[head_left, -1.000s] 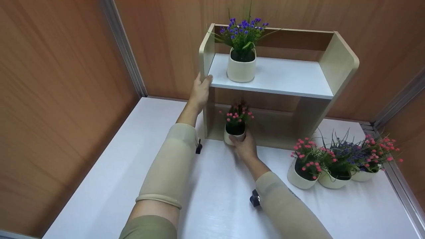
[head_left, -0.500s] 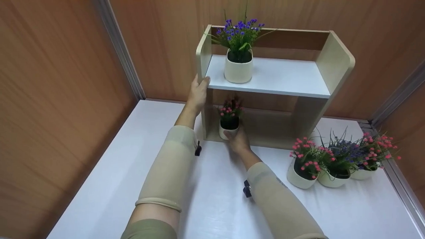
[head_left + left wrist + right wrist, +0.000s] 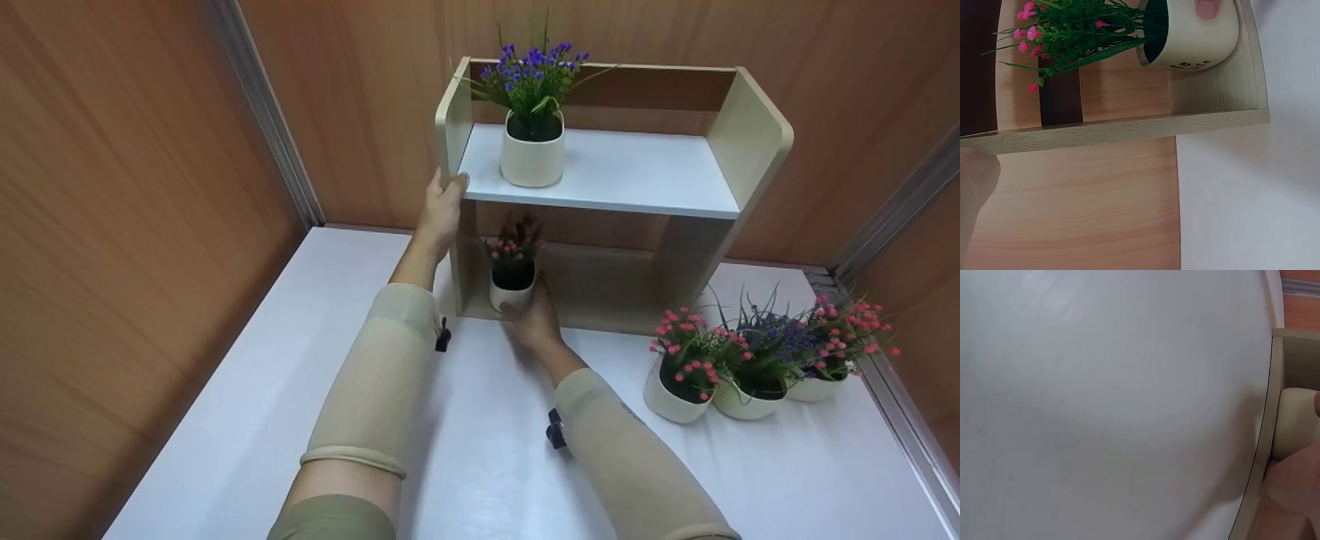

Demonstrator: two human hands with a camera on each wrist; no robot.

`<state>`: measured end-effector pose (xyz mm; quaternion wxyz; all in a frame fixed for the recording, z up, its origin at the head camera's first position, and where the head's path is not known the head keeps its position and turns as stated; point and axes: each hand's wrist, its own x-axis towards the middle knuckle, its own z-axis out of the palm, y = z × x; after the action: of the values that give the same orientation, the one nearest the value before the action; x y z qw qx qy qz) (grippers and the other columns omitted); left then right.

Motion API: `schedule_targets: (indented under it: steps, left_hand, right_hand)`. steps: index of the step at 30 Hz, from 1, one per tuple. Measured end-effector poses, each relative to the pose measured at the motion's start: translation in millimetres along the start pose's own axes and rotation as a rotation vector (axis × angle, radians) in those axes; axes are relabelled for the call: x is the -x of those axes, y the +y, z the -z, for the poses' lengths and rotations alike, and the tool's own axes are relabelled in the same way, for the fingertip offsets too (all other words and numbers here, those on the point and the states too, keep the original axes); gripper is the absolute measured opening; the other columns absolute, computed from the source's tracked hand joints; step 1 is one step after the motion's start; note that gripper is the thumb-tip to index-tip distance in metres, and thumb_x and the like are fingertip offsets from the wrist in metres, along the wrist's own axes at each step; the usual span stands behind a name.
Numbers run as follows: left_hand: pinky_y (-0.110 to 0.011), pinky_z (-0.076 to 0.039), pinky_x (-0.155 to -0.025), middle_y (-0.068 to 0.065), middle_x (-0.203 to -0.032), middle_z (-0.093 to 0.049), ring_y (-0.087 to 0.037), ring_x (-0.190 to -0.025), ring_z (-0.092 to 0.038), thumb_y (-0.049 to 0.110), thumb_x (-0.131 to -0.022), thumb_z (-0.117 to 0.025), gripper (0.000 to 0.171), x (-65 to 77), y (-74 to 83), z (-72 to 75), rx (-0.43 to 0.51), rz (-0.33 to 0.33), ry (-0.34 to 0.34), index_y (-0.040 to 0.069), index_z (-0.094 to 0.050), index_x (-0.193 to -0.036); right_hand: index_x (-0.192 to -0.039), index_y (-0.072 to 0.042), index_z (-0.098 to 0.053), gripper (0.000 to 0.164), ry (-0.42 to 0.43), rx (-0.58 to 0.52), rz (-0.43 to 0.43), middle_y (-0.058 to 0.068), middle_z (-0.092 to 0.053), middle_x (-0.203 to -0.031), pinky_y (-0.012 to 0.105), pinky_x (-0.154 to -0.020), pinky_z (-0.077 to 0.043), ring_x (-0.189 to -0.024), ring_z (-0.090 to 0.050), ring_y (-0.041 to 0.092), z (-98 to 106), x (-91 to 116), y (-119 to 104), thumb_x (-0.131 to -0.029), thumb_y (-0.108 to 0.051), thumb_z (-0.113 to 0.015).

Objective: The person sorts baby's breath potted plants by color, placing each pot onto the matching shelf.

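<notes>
I count five potted plants and one two-level rack [image 3: 750, 146]. A purple-flowered plant [image 3: 532, 159] stands on the upper board [image 3: 645, 172]; three plants [image 3: 750, 405], two pink and one purple, stand close together on the white table [image 3: 480, 465], right of the rack. The pink-flowered plant [image 3: 512, 295] is inside the lower level, near the left side panel [image 3: 452, 124], with the upper board above it. My right hand [image 3: 538, 319] curls round its pot; my left hand [image 3: 441, 214] grips the panel's edge.

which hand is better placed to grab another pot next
Probably the right hand: it's nearer the three pots, once it lets go of the pink-flowered pot. The left hand grips the shelf.
</notes>
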<state>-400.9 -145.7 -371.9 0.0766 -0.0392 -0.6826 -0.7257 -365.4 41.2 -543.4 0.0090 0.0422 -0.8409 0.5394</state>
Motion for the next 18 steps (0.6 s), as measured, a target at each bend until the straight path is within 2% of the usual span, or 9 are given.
schedule_targets:
  steps: [5,11,14,16,18]
  left_hand:
    - [-0.049,-0.008,-0.142,-0.008,-0.184,-0.018,-0.026,-0.173,-0.010,0.038,-0.116,-0.046,0.069,0.1,-0.5,-3.0,0.000,-0.004,-0.014,0.019,-0.016,-0.175]
    - [-0.046,-0.008,-0.142,-0.006,-0.184,-0.018,-0.024,-0.173,-0.009,0.037,-0.115,-0.048,0.071,-4.0,-0.6,-5.4,-0.002,-0.006,-0.009,0.019,-0.015,-0.176]
    - [-0.043,-0.007,-0.142,-0.006,-0.184,-0.018,-0.023,-0.173,-0.009,0.035,-0.115,-0.048,0.071,-4.2,1.8,-9.8,0.002,0.003,0.009,0.018,-0.015,-0.176]
    - [-0.043,-0.008,-0.142,-0.006,-0.184,-0.018,-0.023,-0.173,-0.009,0.033,-0.114,-0.049,0.071,2.0,11.1,-10.6,0.008,0.026,0.000,0.017,-0.015,-0.176]
    - [-0.045,-0.008,-0.142,-0.009,-0.184,-0.019,-0.025,-0.173,-0.010,0.036,-0.114,-0.049,0.073,9.9,18.2,-10.2,0.027,0.049,-0.013,0.016,-0.016,-0.175]
  right_hand:
    - [-0.172,-0.001,-0.014,0.089,0.022,-0.029,0.014,0.022,-0.024,-0.179,0.051,-0.139,-0.022,-0.168,-0.025,0.038,8,5,2,-0.104,-0.013,-0.070]
    - [-0.174,-0.008,-0.016,0.078,0.043,-0.123,-0.036,0.014,-0.020,-0.182,0.049,-0.140,-0.020,-0.170,-0.019,0.032,16,19,-2,-0.109,-0.011,-0.058]
    - [-0.174,-0.010,-0.016,0.076,0.051,-0.172,-0.070,0.013,-0.018,-0.183,0.051,-0.140,-0.019,-0.171,-0.016,0.034,25,34,-8,-0.110,-0.013,-0.056]
    - [-0.175,-0.012,-0.015,0.077,0.049,-0.215,-0.083,0.014,-0.016,-0.183,0.049,-0.139,-0.023,-0.171,-0.016,0.035,30,47,-14,-0.109,-0.012,-0.054]
    - [-0.175,-0.014,-0.014,0.075,0.051,-0.236,-0.074,0.016,-0.014,-0.183,0.049,-0.138,-0.026,-0.171,-0.016,0.038,36,73,-35,-0.110,-0.016,-0.052]
